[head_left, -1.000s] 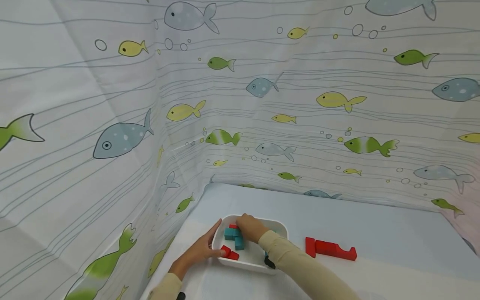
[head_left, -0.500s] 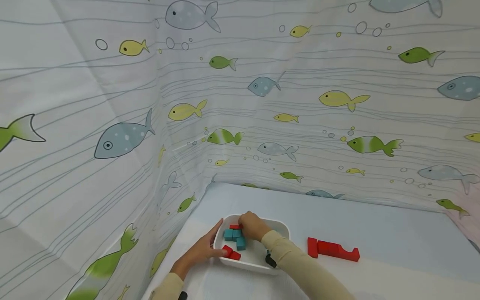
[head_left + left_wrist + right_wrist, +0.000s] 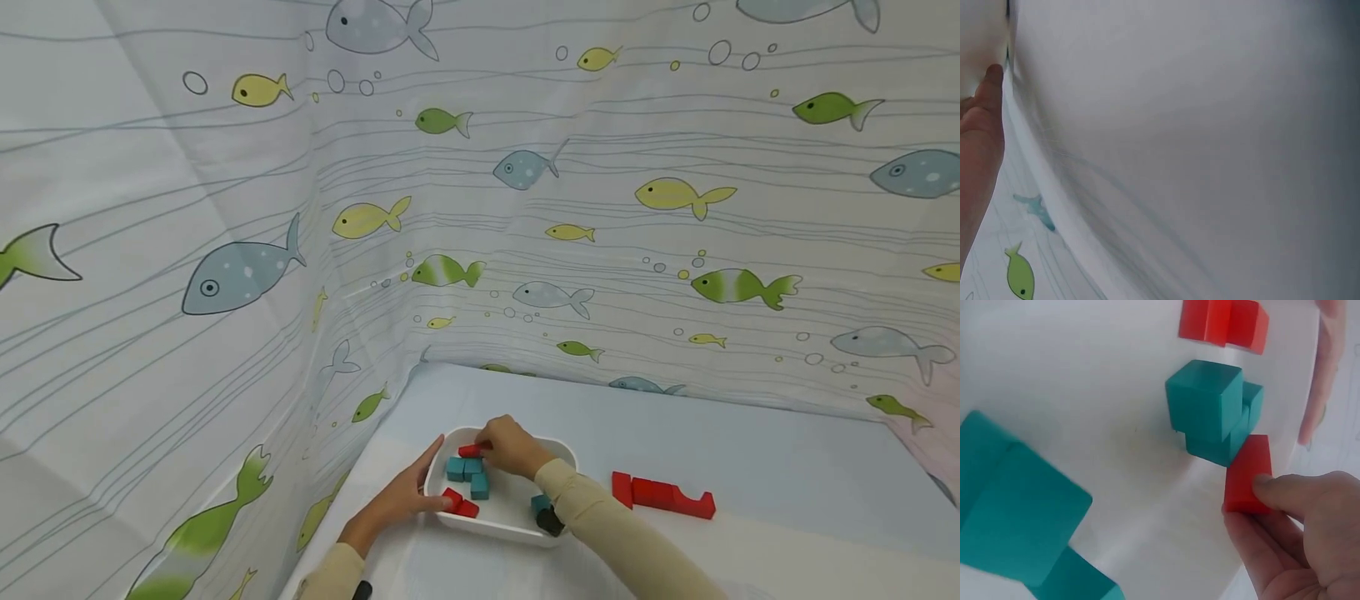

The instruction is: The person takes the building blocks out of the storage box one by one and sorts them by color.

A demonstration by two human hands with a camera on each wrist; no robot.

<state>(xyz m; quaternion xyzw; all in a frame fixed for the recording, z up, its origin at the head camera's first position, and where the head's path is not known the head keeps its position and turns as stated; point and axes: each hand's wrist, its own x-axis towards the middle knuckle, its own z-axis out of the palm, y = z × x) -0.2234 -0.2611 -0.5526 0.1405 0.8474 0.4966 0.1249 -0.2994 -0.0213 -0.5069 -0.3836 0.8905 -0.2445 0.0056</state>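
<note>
A white tray (image 3: 513, 504) with rounded corners lies on the table. At its far left corner my right hand (image 3: 513, 446) pinches a red block (image 3: 470, 452); in the right wrist view the thumb lies on top of that block (image 3: 1249, 469) and the fingers under its end. Close beside it is a cluster of teal blocks (image 3: 1207, 400). My left hand (image 3: 405, 493) spans the tray's left side, its fingers stretched along the outer wall. Its thumb reaches the near left rim by two red blocks (image 3: 452, 498). The left wrist view shows mostly white cloth.
More teal blocks (image 3: 1029, 512) are at the tray's right end, partly behind my right sleeve (image 3: 600, 521). Right of the tray, several red blocks (image 3: 654, 493) lie in a row on the table (image 3: 810, 483). A fish-printed curtain (image 3: 615, 275) surrounds the table at the back and left.
My right hand has shifted slightly up and right, and more of the red block shows at its fingertips. Teal blocks at the tray's right end have come into view. The left hand stays put.
</note>
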